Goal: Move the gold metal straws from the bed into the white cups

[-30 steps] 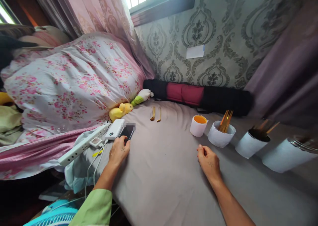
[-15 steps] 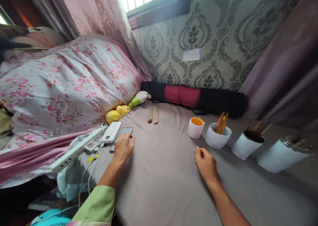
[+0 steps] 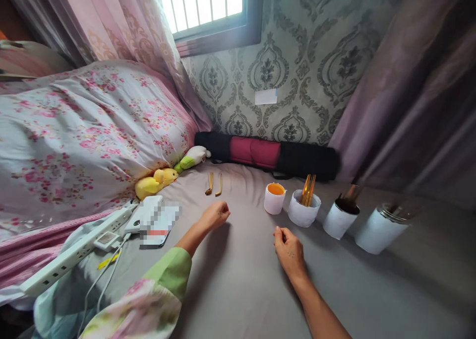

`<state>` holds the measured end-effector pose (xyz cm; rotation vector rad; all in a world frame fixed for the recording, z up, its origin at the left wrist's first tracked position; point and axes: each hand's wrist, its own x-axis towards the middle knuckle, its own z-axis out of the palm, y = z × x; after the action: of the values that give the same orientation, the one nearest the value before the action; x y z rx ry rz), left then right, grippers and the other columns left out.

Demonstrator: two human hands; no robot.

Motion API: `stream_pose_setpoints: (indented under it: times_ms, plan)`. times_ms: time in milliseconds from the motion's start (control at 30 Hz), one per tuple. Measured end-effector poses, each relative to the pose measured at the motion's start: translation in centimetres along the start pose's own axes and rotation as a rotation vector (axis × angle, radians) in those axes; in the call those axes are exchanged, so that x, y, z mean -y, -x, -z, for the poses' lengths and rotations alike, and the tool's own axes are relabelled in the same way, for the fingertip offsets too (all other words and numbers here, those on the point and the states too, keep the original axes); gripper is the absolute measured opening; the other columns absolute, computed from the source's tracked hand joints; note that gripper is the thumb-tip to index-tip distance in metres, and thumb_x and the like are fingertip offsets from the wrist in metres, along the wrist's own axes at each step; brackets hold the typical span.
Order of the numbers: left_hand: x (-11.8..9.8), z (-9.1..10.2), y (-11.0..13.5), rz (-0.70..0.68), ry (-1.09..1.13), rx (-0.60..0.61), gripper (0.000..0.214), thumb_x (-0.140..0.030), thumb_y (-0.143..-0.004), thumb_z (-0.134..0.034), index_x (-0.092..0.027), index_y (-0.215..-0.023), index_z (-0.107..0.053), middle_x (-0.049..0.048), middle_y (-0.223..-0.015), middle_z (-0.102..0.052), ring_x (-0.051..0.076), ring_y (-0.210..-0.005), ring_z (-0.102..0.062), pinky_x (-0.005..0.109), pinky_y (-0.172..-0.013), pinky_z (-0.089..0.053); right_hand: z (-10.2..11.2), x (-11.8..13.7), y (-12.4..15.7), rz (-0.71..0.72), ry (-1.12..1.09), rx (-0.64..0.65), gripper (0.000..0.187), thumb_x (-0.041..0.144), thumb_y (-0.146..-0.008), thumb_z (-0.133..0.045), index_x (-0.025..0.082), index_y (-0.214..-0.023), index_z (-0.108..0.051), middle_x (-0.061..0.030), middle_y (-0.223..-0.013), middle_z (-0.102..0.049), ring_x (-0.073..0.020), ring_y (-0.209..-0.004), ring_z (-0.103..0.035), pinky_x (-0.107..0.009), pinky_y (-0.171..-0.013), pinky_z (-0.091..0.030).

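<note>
My left hand [image 3: 216,215] hovers over or rests on the grey sheet, fingers curled in, with no object showing in it. To its left lies a phone [image 3: 161,225] with a lit, blurred screen. My right hand [image 3: 289,249] is closed on the sheet, thumb against the curled fingers, and nothing shows in it. Just beyond it stands a white-wrapped cup [image 3: 274,202] with an orange inside. Beside that, a wider white container [image 3: 304,214] holds gold forks [image 3: 308,191]. Two slim gold pieces [image 3: 214,184] lie beyond my left hand.
Farther right stand a white container [image 3: 336,222] with dark-looking utensils and a white-wrapped jar [image 3: 381,232]. A black-and-red bag [image 3: 260,154] lies along the wall. A power bank [image 3: 143,212], power strip [image 3: 80,252] and yellow plush toy [image 3: 156,181] are at left.
My left hand has moved right, off the phone, and its fingers have curled in. The phone's screen has lit up. The view has shifted; my right hand keeps its closed pose.
</note>
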<state>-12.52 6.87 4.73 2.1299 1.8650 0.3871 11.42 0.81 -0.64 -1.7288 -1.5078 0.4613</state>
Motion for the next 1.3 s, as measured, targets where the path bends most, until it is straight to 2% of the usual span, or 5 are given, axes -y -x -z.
stream_pose_setpoints:
  times_ms: [200,400,667,1033,1300]
  plan:
    - [1.9,0.9,-4.6,0.103,-0.065,-0.025,0.018,-0.022,-0.071,-0.047,-0.015,-0.075,-0.063,0.0089,-0.079,-0.065,0.018,-0.078,-0.058,0.023,-0.063,-0.039,0.1,0.3,0.3,0.002,0.002,-0.027,0.035,0.039,-0.084,-0.032,0.019,-0.067,-0.056,-0.0038,-0.061,-0.062,-0.0129,-0.055,-0.052,-0.022,-0.052,-0.029]
    - [3.0,2.1,-7.1,0.208,-0.122,-0.039,0.023,-0.026,-0.069,-0.048,-0.015,-0.082,-0.064,0.0121,-0.085,-0.065,0.022,-0.082,-0.059,0.025,-0.063,-0.04,0.4,0.7,0.5,-0.05,0.008,-0.034,0.031,0.034,-0.084,-0.034,0.02,-0.067,-0.056,-0.0037,-0.065,-0.064,-0.0124,-0.058,-0.054,-0.021,-0.053,-0.029]
    - [3.0,2.5,-8.5,0.287,-0.164,-0.015,0.025,-0.023,-0.063,-0.051,-0.015,-0.083,-0.064,0.0131,-0.085,-0.064,0.024,-0.081,-0.06,0.026,-0.059,-0.041,0.7,0.9,0.7,-0.066,-0.015,-0.039,0.03,0.032,-0.084,-0.036,0.02,-0.065,-0.056,-0.0034,-0.066,-0.064,-0.0116,-0.059,-0.054,-0.02,-0.053,-0.029]
    - [2.8,1.8,-9.4,0.254,-0.224,-0.039,0.021,-0.024,-0.058,-0.054,-0.014,-0.075,-0.06,0.0123,-0.08,-0.064,0.025,-0.082,-0.06,0.027,-0.064,-0.043,0.7,1.0,0.7,-0.05,-0.001,-0.054,0.031,0.031,-0.084,-0.035,0.019,-0.063,-0.055,-0.0032,-0.063,-0.062,-0.0114,-0.056,-0.05,-0.022,-0.052,-0.027]
    - [3.6,0.8,-9.9,0.232,-0.27,-0.026,0.019,-0.023,-0.059,-0.05,-0.014,-0.073,-0.059,0.013,-0.079,-0.064,0.025,-0.082,-0.06,0.028,-0.065,-0.043,0.6,0.8,0.8,-0.035,0.004,-0.075,0.03,0.03,-0.084,-0.034,0.019,-0.065,-0.055,-0.0027,-0.061,-0.061,-0.0111,-0.054,-0.048,-0.022,-0.052,-0.025]
